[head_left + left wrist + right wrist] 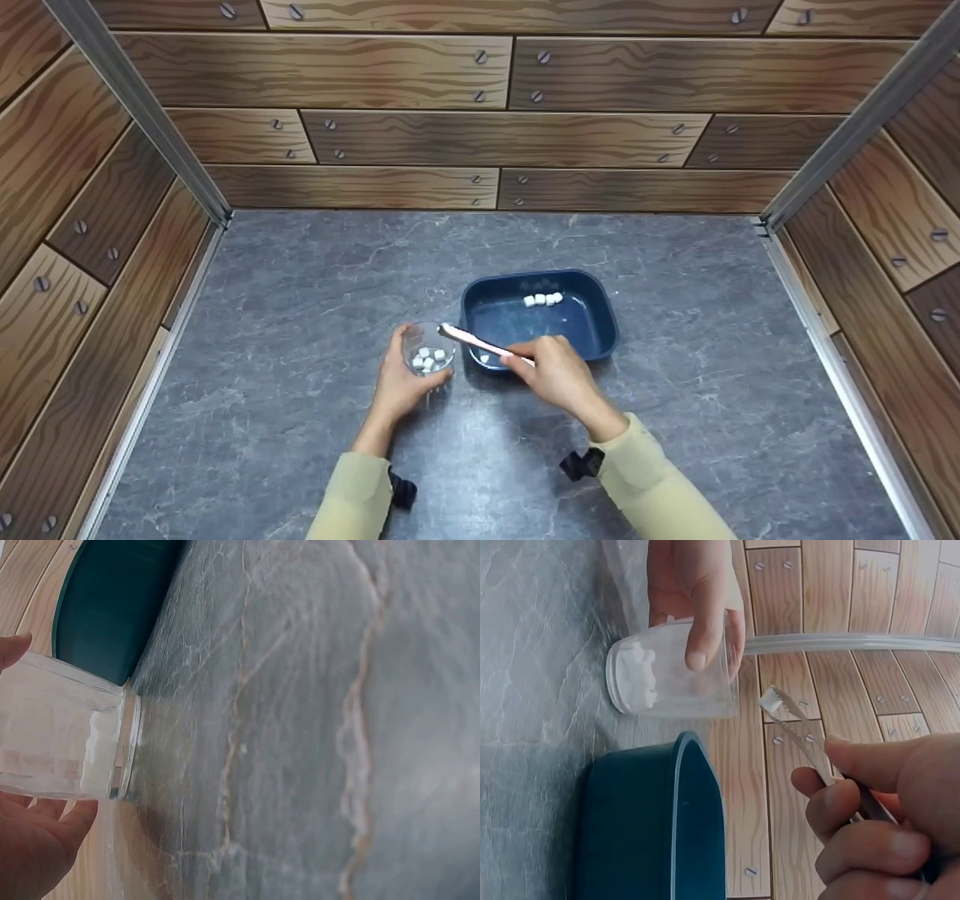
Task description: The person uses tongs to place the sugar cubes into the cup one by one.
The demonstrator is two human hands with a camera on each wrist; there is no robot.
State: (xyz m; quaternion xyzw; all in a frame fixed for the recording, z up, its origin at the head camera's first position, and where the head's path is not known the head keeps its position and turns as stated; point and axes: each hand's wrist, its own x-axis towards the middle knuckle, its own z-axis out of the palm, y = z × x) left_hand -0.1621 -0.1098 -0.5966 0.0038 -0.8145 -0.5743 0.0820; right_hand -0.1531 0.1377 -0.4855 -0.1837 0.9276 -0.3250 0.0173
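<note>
My left hand (397, 388) grips a clear glass (429, 334) on the grey surface, fingers and thumb on opposite sides. Several white cubes (427, 360) lie at its bottom. Between thumb and fingers, my right hand (559, 373) holds metal tongs (484, 344), whose tips reach over the glass's right rim. In the right wrist view, one white cube (771, 700) is pinched in the serrated tips, above the glass's mouth. Just right of the glass stands a dark blue rectangular dish (611, 319), holding a row of white cubes (541, 299) at its far side.
One more small white piece (484, 358) shows in the dish's near left corner. Wood-patterned walls (397, 139) rise behind and on both sides of the grey marbled surface (315, 285). Metal strips run along the side edges.
</note>
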